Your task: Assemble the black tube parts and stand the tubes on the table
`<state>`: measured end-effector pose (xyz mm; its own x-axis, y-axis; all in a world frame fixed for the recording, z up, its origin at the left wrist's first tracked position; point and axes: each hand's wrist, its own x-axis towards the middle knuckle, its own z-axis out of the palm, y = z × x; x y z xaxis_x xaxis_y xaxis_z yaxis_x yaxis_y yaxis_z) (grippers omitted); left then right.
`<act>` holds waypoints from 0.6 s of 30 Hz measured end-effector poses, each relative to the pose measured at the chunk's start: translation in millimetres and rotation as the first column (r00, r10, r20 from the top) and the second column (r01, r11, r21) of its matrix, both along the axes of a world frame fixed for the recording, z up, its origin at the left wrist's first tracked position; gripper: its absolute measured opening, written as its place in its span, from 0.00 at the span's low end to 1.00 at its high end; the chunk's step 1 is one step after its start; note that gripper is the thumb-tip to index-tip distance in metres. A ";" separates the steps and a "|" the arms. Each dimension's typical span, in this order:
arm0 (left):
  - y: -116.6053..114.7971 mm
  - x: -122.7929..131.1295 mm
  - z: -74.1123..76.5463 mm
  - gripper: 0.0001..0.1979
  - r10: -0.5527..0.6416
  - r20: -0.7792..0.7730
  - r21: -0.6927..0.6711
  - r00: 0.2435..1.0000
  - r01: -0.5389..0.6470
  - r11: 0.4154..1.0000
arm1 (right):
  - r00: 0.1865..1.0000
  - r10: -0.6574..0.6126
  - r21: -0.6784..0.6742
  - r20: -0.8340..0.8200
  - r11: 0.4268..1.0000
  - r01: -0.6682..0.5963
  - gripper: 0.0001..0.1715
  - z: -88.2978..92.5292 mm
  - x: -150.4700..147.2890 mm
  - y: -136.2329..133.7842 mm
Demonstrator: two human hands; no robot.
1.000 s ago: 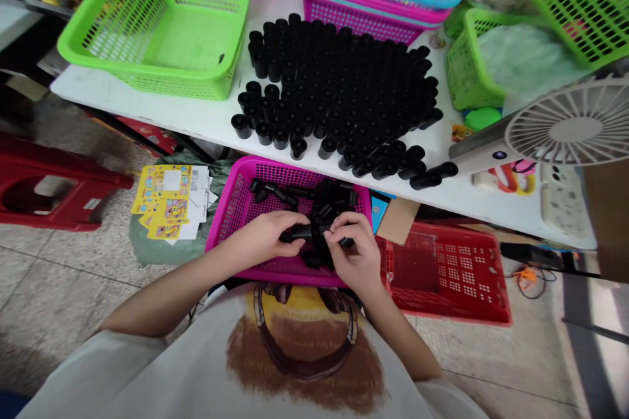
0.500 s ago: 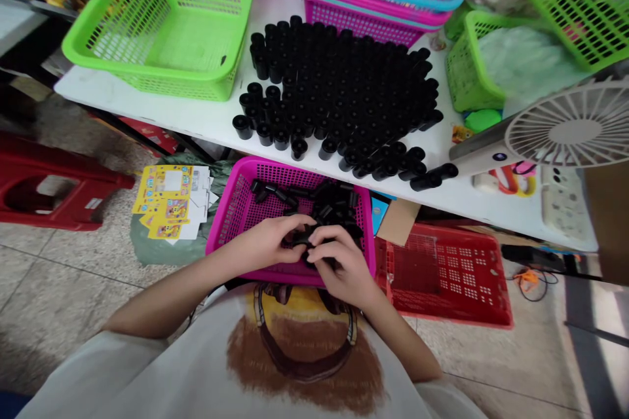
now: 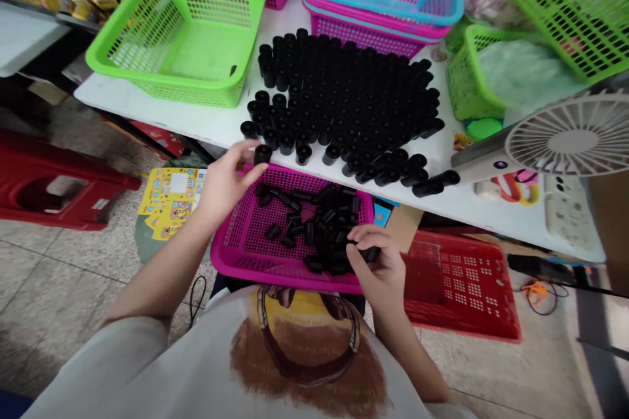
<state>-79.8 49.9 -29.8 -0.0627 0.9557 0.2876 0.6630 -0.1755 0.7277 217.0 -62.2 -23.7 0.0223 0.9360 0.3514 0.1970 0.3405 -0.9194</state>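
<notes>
My left hand (image 3: 226,180) is raised to the white table's front edge (image 3: 196,131), pinching a black plastic tube (image 3: 263,154) upright in its fingertips. That tube stands just short of the nearest tubes on the table. My right hand (image 3: 378,265) is low in the near right corner of a magenta mesh basket (image 3: 221,255), its fingers shut on another black tube (image 3: 369,253). Loose black tubes (image 3: 314,222) lie heaped in the basket. Many more black tubes (image 3: 344,91) stand close together on the table.
A green mesh basket (image 3: 142,59) and stacked blue and magenta baskets (image 3: 388,13) stand on the table. A white fan (image 3: 572,141) sits at the right. A red basket (image 3: 491,321) lies on the floor, with a red stool (image 3: 59,206) at the left.
My hands have parted from working together over the basket. The left has risen up and left to the table edge with a tube, and the right has moved down and right.
</notes>
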 end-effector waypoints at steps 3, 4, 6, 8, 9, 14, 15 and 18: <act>21.8 -1.5 -1.3 0.33 0.103 -0.105 -0.069 0.989 -0.110 0.992 | 0.999 0.051 -0.003 -0.008 0.999 -0.051 0.13 -5.6 -0.5 -2.1; 26.9 0.0 -0.9 0.34 0.130 -0.135 -0.099 0.982 -0.144 0.985 | 0.998 0.067 -0.002 -0.010 0.998 -0.067 0.13 -6.6 -0.8 -2.4; 34.3 3.7 1.1 0.33 0.159 -0.192 -0.152 0.968 -0.190 0.970 | 0.995 0.095 -0.002 -0.014 0.995 -0.095 0.14 -7.3 -1.2 -2.3; 37.6 6.1 4.4 0.30 0.164 -0.232 -0.179 0.959 -0.208 0.962 | 0.992 0.124 -0.003 -0.016 0.992 -0.124 0.14 -7.2 -1.8 -1.3; 37.4 6.4 6.5 0.30 0.163 -0.247 -0.181 0.955 -0.210 0.961 | 0.991 0.136 -0.005 -0.009 0.991 -0.137 0.14 -7.3 -2.1 -0.7; 15.3 5.7 16.1 0.23 0.169 -0.353 -0.074 0.920 -0.208 0.975 | 0.986 0.167 -0.141 0.025 0.977 -0.162 0.16 -15.3 -2.4 -0.3; 8.3 8.0 16.6 0.19 0.151 -0.380 -0.051 0.913 -0.184 0.982 | 0.985 0.174 -0.190 0.010 0.967 -0.169 0.19 -18.4 -2.2 -0.8; -9.4 24.2 11.2 0.12 -0.163 -0.426 -0.176 0.890 0.095 0.980 | 0.984 0.172 -0.305 -0.047 0.935 -0.178 0.22 -27.2 -2.6 -1.6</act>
